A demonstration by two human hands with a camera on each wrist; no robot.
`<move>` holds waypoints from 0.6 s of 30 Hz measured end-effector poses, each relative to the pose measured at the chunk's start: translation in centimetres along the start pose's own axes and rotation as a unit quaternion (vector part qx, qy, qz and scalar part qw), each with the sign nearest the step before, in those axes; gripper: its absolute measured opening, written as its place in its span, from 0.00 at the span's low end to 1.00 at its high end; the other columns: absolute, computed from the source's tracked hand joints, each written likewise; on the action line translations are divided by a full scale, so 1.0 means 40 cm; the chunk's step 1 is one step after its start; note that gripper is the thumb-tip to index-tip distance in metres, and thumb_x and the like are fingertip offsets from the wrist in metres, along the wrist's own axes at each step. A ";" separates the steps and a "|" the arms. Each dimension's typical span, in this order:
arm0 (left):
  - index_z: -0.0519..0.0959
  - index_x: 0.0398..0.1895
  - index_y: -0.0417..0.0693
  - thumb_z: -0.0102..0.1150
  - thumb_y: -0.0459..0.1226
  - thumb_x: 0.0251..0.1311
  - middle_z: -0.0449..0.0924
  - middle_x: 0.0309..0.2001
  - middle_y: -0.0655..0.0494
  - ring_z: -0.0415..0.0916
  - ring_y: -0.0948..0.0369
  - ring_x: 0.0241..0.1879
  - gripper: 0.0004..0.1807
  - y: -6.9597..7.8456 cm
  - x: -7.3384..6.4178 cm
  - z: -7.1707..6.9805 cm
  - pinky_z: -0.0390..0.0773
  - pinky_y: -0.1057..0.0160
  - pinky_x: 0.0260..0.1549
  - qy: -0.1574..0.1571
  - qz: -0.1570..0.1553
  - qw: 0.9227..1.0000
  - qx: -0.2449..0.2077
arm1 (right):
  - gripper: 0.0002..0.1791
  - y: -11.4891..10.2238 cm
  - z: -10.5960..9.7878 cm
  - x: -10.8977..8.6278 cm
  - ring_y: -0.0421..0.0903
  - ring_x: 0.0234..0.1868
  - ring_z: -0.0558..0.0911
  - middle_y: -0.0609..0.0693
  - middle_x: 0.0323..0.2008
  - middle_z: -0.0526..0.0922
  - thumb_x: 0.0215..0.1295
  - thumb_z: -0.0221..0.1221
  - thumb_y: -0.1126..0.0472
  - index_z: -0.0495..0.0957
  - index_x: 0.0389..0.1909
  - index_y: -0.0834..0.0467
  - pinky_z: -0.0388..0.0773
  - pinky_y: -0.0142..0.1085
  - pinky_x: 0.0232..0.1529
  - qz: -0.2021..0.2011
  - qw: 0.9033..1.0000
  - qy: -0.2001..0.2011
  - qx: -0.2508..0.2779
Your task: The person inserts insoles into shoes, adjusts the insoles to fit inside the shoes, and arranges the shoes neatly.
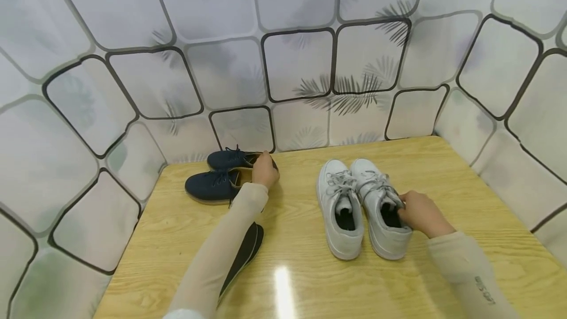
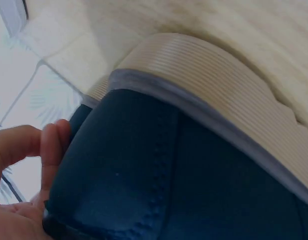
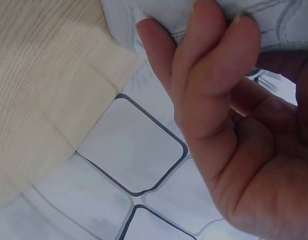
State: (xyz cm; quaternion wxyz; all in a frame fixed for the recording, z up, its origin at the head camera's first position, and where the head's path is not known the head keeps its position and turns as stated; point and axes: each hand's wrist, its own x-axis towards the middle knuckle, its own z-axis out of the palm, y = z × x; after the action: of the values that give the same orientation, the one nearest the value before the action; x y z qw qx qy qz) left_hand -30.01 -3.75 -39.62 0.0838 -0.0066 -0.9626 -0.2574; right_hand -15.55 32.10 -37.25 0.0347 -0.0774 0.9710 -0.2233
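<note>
Two navy lace-up shoes lie side by side at the back left, toes pointing left: a near shoe [image 1: 207, 187] and a far shoe [image 1: 226, 160]. My left hand [image 1: 265, 171] is at their heels and pinches the far shoe's heel with curled fingers. In the left wrist view the near shoe's heel [image 2: 114, 165] fills the middle and hides part of the grip. To the right stand two white sneakers, toes toward the wall: a left sneaker [image 1: 338, 210] and a right sneaker [image 1: 383, 210]. My right hand [image 1: 423, 213] grips the right sneaker's collar, fingers against its outer side [image 3: 208, 65].
A black shoe-like item [image 1: 248, 250] lies partly hidden under my left forearm. The wooden tabletop [image 1: 305, 171] ends at patterned fabric walls [image 1: 301, 63] at the back and both sides. Light reflects near the front.
</note>
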 end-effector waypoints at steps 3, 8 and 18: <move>0.68 0.59 0.28 0.58 0.29 0.58 0.76 0.50 0.33 0.78 0.41 0.47 0.25 -0.001 -0.038 -0.006 0.78 0.50 0.47 -0.007 0.032 0.999 0.027 | 0.24 0.000 0.004 0.002 0.43 0.16 0.65 0.47 0.14 0.67 0.49 0.53 0.70 0.76 0.49 0.77 0.64 0.37 0.20 0.000 1.000 -0.002 -0.001; 0.71 0.56 0.32 0.60 0.30 0.59 0.77 0.50 0.37 0.78 0.43 0.46 0.22 0.009 -0.085 -0.013 0.77 0.50 0.46 -0.044 0.093 0.994 0.032 | 0.24 0.003 0.005 0.004 0.45 0.17 0.66 0.50 0.17 0.71 0.49 0.53 0.70 0.75 0.50 0.77 0.65 0.37 0.21 0.002 1.000 -0.005 -0.002; 0.71 0.55 0.37 0.65 0.32 0.57 0.78 0.52 0.43 0.79 0.50 0.47 0.23 0.070 -0.214 -0.046 0.78 0.55 0.45 -0.156 0.214 0.964 0.032 | 0.25 -0.001 0.000 0.004 0.45 0.17 0.66 0.49 0.16 0.70 0.48 0.53 0.69 0.75 0.50 0.76 0.64 0.38 0.21 0.003 1.000 -0.003 0.000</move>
State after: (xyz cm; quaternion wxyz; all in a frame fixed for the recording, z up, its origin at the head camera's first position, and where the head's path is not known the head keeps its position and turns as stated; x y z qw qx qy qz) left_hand -21.13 -1.97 -38.07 -0.0138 -0.2494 -0.9477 -0.1987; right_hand -15.70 32.03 -37.23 0.0382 -0.0754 0.9711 -0.2232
